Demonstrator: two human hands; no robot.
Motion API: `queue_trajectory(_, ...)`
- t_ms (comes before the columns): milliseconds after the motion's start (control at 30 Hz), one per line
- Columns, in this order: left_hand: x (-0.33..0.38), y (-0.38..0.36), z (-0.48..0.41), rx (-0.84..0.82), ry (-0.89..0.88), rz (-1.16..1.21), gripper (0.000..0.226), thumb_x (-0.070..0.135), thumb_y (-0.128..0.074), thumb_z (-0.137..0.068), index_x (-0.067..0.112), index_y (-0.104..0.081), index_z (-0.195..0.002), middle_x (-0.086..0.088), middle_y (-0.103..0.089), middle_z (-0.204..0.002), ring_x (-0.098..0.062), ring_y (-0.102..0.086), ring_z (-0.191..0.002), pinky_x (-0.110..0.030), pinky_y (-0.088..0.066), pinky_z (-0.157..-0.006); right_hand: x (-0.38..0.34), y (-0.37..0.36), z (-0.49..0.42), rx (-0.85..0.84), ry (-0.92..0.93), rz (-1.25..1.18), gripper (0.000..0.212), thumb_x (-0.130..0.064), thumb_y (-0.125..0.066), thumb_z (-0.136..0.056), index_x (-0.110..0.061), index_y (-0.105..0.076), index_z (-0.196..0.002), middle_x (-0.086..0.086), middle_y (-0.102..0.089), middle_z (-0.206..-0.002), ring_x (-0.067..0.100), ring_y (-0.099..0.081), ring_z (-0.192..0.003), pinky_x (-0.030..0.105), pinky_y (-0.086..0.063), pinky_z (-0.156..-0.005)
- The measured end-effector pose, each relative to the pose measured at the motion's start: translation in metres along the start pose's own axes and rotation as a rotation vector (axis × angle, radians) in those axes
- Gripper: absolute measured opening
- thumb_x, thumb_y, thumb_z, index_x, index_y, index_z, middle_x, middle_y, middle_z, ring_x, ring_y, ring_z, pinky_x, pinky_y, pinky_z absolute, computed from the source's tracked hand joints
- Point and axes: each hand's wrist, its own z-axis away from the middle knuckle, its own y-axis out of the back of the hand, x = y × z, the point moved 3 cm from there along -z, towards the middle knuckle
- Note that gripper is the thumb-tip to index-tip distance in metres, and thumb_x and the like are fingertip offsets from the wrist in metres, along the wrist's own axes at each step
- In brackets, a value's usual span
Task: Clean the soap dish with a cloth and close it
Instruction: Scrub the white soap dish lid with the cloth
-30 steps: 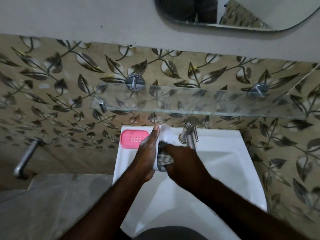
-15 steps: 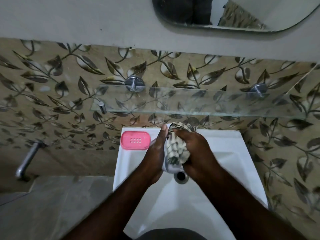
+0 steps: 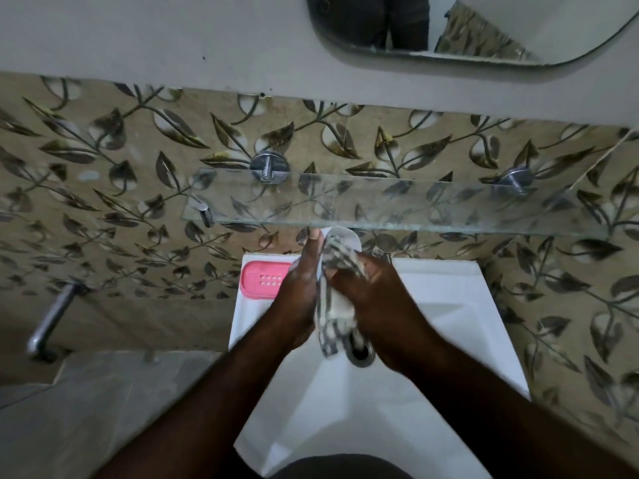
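Directly above the white sink [image 3: 449, 305], we clasp the white soap dish shell [image 3: 346, 237] upright in our left hand [image 3: 300, 292]. Our right hand [image 3: 375, 300] grips a checked cloth [image 3: 331, 307], pressing it against the shell. The pink soap dish tray [image 3: 260, 281] lies on the sink's back left corner, beside our left hand.

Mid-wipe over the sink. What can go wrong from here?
1. The left hand holds the white dish half above the sink while the right hand presses the cloth on it; a slip may drop it into the basin.
2. The pink half lies on the rim's corner beside that hand; a nudge might knock it off.
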Motion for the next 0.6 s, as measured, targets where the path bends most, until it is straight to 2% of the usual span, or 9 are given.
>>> queue_trajectory(33,0.006,0.005,-0.001,0.045,-0.027,-0.02,0.049,0.051,-0.052,-0.089,0.008,-0.069,-0.103,-0.014,-0.076,-0.086,-0.02,-0.074,-0.076,-0.03,-0.06,-0.067,0.006,-0.004,0.009,-0.087,-0.024,0.105,0.016,-0.013,-0.056,-0.096,-0.005,-0.067,-0.087,0.019,-0.068,-0.072,0.024,-0.064,-0.061,0.033,-0.05,-0.054)
queue_trajectory(100,0.006,0.012,-0.002,0.062,-0.025,-0.076,0.047,0.052,-0.052,-0.09,0.011,-0.068,-0.106,-0.013,-0.076,-0.085,-0.024,-0.074,-0.078,-0.038,-0.061,-0.074,0.015,-0.003,0.017,-0.185,-0.103,0.202,0.02,-0.015,-0.058,-0.094,-0.011,-0.067,-0.076,0.017,-0.063,-0.061,0.024,-0.059,-0.052,0.031,-0.045,-0.049)
queue_trajectory(200,-0.014,0.006,0.004,-0.003,0.096,-0.051,0.05,0.054,-0.044,-0.091,0.013,-0.069,-0.105,-0.012,-0.076,-0.093,-0.021,-0.073,-0.081,-0.034,-0.06,-0.074,0.011,0.008,-0.004,-0.033,-0.085,0.144,0.016,-0.008,-0.059,-0.087,0.002,-0.069,-0.081,0.031,-0.068,-0.077,0.038,-0.065,-0.064,0.047,-0.053,-0.064)
queue_trajectory(267,-0.024,0.001,0.005,-0.046,0.115,0.011,0.057,0.053,-0.043,-0.089,0.008,-0.063,-0.119,-0.016,-0.072,-0.11,-0.023,-0.072,-0.09,-0.033,-0.059,-0.076,0.007,0.013,-0.016,0.105,-0.054,0.01,0.015,-0.008,-0.06,-0.085,0.004,-0.068,-0.089,0.027,-0.071,-0.088,0.04,-0.071,-0.081,0.053,-0.057,-0.076)
queue_trajectory(300,-0.022,0.0,0.005,-0.053,0.099,0.017,0.063,0.056,-0.046,-0.085,0.007,-0.062,-0.122,-0.019,-0.069,-0.114,-0.025,-0.071,-0.095,-0.034,-0.058,-0.08,0.008,0.01,-0.015,0.107,-0.026,0.005,0.013,-0.008,-0.059,-0.088,0.002,-0.068,-0.09,0.023,-0.072,-0.086,0.035,-0.072,-0.078,0.048,-0.059,-0.071)
queue_trajectory(367,-0.012,0.008,0.001,0.019,0.035,-0.001,0.066,0.06,-0.052,-0.079,0.007,-0.065,-0.117,-0.018,-0.071,-0.105,-0.027,-0.07,-0.093,-0.037,-0.056,-0.082,0.011,0.001,-0.002,0.007,0.032,0.188,0.016,-0.013,-0.056,-0.095,-0.004,-0.065,-0.087,0.013,-0.07,-0.07,0.023,-0.069,-0.059,0.031,-0.053,-0.051)
queue_trajectory(467,-0.001,0.025,-0.01,0.152,-0.028,-0.088,0.05,0.055,-0.054,-0.088,0.014,-0.065,-0.114,-0.012,-0.073,-0.096,-0.025,-0.071,-0.086,-0.044,-0.057,-0.086,0.029,-0.008,0.013,-0.157,-0.005,0.496,0.019,-0.017,-0.054,-0.094,-0.005,-0.057,-0.08,0.017,-0.063,-0.062,0.028,-0.065,-0.052,0.033,-0.048,-0.044)
queue_trajectory(533,-0.01,0.026,-0.007,0.134,0.007,-0.086,0.053,0.059,-0.054,-0.086,0.017,-0.064,-0.117,-0.012,-0.074,-0.097,-0.025,-0.072,-0.086,-0.045,-0.058,-0.084,0.032,-0.003,0.01,-0.169,-0.045,0.499,0.021,-0.016,-0.057,-0.091,0.0,-0.056,-0.077,0.017,-0.059,-0.057,0.025,-0.06,-0.048,0.033,-0.045,-0.044)
queue_trajectory(600,-0.026,0.021,-0.003,0.065,0.053,-0.047,0.065,0.062,-0.054,-0.079,0.009,-0.065,-0.115,-0.012,-0.075,-0.091,-0.023,-0.073,-0.081,-0.034,-0.059,-0.071,0.025,0.0,0.004,-0.077,-0.084,0.268,0.023,-0.014,-0.058,-0.09,0.005,-0.06,-0.077,0.019,-0.06,-0.058,0.025,-0.057,-0.045,0.033,-0.043,-0.045)
